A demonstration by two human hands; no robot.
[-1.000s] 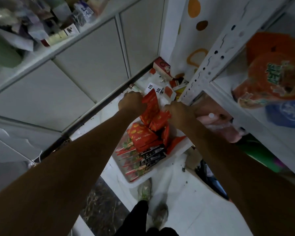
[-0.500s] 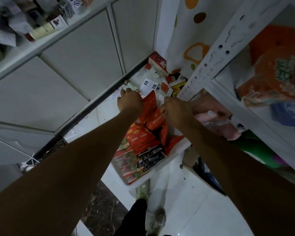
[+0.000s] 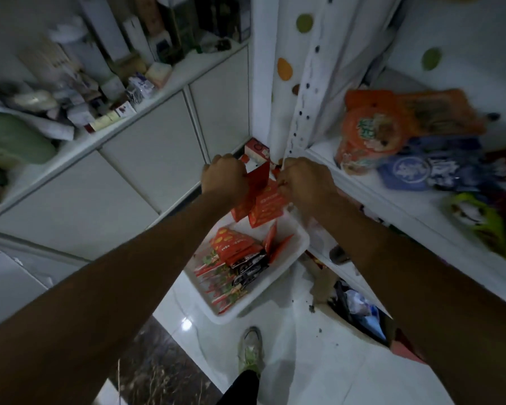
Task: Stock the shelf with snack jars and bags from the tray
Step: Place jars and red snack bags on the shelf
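Held bags: two red bags [image 3: 268, 204] hang touching each other above the far end of the tray [image 3: 300, 244], just left of the shelf [image 3: 374, 185].
Left grip: the left grip [image 3: 224, 178] is curled round the top of the left bag.
Right grip: the right grip [image 3: 307, 182] pinches the top of the right bag. Its fingertips are hidden.
Handling: probably light, thin and crinkly, a little slick. The contents may crush, so squeeze gently.
Where to hold: the sealed top edge looks safest.
In tray: more red packs [image 3: 234, 247] and black sachets [image 3: 250, 267].
Writing: the pale print on the red bags is blurred. The white characters on the shelf's orange bag [image 3: 371, 133] and the emblem on the blue bag [image 3: 406, 171] are unreadable.
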